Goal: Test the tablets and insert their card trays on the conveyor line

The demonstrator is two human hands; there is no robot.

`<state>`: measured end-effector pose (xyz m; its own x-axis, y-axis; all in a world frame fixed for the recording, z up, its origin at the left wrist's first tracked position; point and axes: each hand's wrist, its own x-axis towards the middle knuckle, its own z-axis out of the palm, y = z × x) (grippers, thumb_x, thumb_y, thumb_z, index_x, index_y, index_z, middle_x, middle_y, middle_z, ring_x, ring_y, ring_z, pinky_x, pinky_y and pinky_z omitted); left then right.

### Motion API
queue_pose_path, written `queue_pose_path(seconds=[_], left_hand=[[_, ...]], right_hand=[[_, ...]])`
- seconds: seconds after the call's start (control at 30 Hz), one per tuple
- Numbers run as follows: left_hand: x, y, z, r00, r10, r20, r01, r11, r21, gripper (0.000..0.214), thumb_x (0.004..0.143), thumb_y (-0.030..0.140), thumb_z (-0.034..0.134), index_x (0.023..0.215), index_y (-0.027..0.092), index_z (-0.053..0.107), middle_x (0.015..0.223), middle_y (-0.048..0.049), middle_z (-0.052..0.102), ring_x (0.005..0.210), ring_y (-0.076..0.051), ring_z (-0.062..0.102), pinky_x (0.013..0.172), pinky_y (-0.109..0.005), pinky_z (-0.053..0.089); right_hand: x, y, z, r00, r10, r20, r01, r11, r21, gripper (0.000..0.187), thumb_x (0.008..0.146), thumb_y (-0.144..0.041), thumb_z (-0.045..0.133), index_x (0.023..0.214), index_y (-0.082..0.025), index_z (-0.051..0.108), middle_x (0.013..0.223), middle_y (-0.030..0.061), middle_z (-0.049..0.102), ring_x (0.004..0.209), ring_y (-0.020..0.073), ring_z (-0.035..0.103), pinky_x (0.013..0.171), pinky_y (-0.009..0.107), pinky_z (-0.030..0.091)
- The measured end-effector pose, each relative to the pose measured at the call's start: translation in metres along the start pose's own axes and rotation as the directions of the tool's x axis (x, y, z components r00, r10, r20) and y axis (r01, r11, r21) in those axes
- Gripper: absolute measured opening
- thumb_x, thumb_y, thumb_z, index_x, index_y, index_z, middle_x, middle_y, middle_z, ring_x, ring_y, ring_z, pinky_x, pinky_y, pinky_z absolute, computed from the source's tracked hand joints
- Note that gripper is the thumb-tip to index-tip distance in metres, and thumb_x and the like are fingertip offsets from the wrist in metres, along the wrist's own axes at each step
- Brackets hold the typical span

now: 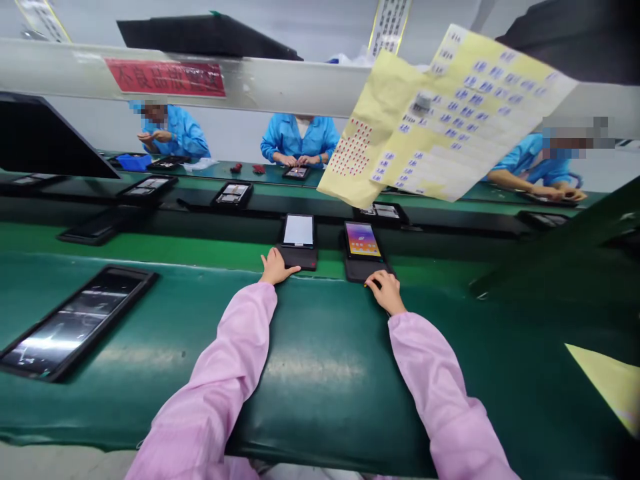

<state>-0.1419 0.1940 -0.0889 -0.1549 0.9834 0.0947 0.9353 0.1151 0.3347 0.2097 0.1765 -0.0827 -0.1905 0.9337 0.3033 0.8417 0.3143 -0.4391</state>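
Observation:
My left hand [276, 267] is at the near left corner of a black handheld device with a lit white screen [299, 231]. Its thumb stretches along the near edge, apart from the fingers. Close to the near edge of a second black device, whose lit screen [363, 240] shows a purple and orange home page with icons, is my right hand [385, 291]. Thumb and fingertips there are pinched together, with a tiny yellowish spot beside them; what they hold is too small to tell. Both devices lie flat, screens up, on the green line.
A large dark-screened panel [83, 320] lies on the green mat at left. Several opened devices, one a black unit [233, 194], line the dark track. Yellow paper sheets [450, 120] hang from the white rail [280, 87]. Across the line, co-workers in blue handle parts.

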Motion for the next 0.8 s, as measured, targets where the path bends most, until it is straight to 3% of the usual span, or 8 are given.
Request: queue_pose_path(seconds=[0.13, 0.27, 0.4, 0.53, 0.6, 0.7, 0.8], left_hand=[[0.011, 0.013, 0.003, 1.000, -0.017, -0.004, 0.017, 0.999, -0.036, 0.112, 0.078, 0.070, 0.049, 0.142, -0.015, 0.015, 0.149, -0.0390, 0.020, 0.143, -0.043, 0.020, 0.114, -0.062, 0.010], [0.007, 0.025, 0.007, 0.999, 0.000, -0.037, -0.002, 0.998, -0.060, 0.111, 0.079, 0.070, 0.049, 0.143, -0.014, 0.015, 0.152, -0.0377, 0.013, 0.145, -0.043, 0.012, 0.115, -0.060, 0.001], [-0.007, 0.023, 0.005, 0.995, 0.078, -0.068, -0.084, 0.992, -0.096, 0.106, 0.081, 0.069, 0.048, 0.146, -0.008, 0.014, 0.156, -0.0305, 0.007, 0.148, -0.038, 0.005, 0.118, -0.055, -0.001], [-0.012, -0.002, -0.009, 0.991, 0.075, -0.111, -0.090, 0.986, -0.141, 0.099, 0.083, 0.067, 0.044, 0.148, -0.001, 0.013, 0.158, -0.0255, 0.006, 0.149, -0.033, 0.002, 0.120, -0.051, 0.002], [-0.006, -0.013, -0.014, 0.991, 0.036, -0.127, -0.057, 0.984, -0.169, 0.093, 0.088, 0.063, 0.038, 0.148, -0.003, 0.012, 0.158, -0.0269, 0.005, 0.149, -0.033, 0.002, 0.120, -0.050, 0.005], [0.010, -0.013, -0.013, 0.992, 0.033, -0.123, -0.058, 0.977, -0.204, 0.094, 0.087, 0.065, 0.038, 0.147, -0.002, 0.012, 0.157, -0.0282, 0.007, 0.148, -0.033, 0.006, 0.120, -0.047, 0.012], [0.027, 0.008, 0.002, 0.988, 0.117, -0.100, -0.136, 0.968, -0.212, 0.121, 0.067, 0.077, 0.059, 0.147, -0.002, 0.013, 0.156, -0.0306, 0.008, 0.148, -0.037, 0.005, 0.120, -0.049, 0.012]], right_hand=[[0.028, 0.014, 0.005, 0.991, 0.102, -0.092, -0.102, 0.995, 0.007, 0.030, 0.092, -0.038, 0.056, 0.114, -0.018, 0.060, 0.120, 0.0077, 0.059, 0.106, 0.0200, 0.058, 0.094, 0.044, 0.048], [0.023, 0.015, 0.012, 0.953, 0.203, -0.224, -0.188, 0.978, 0.086, 0.032, 0.091, -0.036, 0.059, 0.116, -0.017, 0.059, 0.124, 0.0084, 0.058, 0.111, 0.0226, 0.057, 0.096, 0.047, 0.047], [-0.010, 0.001, 0.023, 0.932, 0.197, -0.305, -0.130, 0.965, 0.228, 0.025, 0.091, -0.035, 0.059, 0.107, -0.016, 0.062, 0.121, 0.0078, 0.059, 0.115, 0.0226, 0.055, 0.100, 0.048, 0.044], [-0.020, -0.022, 0.044, 0.945, 0.159, -0.286, -0.039, 0.922, 0.385, 0.025, 0.092, -0.035, 0.057, 0.105, -0.015, 0.062, 0.115, 0.0071, 0.062, 0.109, 0.0206, 0.059, 0.095, 0.045, 0.048], [0.001, -0.033, 0.054, 0.958, 0.145, -0.248, -0.022, 0.897, 0.442, 0.028, 0.093, -0.037, 0.056, 0.111, -0.016, 0.061, 0.116, 0.0074, 0.062, 0.104, 0.0197, 0.060, 0.091, 0.043, 0.051], [0.063, -0.053, 0.063, 0.976, 0.118, -0.183, -0.018, 0.883, 0.469, 0.032, 0.093, -0.037, 0.056, 0.117, -0.017, 0.058, 0.118, 0.0079, 0.061, 0.102, 0.0192, 0.061, 0.088, 0.041, 0.053], [0.135, -0.072, 0.060, 0.986, 0.071, -0.148, 0.002, 0.896, 0.443, 0.032, 0.093, -0.037, 0.056, 0.119, -0.018, 0.057, 0.121, 0.0083, 0.059, 0.102, 0.0190, 0.061, 0.087, 0.041, 0.053]])
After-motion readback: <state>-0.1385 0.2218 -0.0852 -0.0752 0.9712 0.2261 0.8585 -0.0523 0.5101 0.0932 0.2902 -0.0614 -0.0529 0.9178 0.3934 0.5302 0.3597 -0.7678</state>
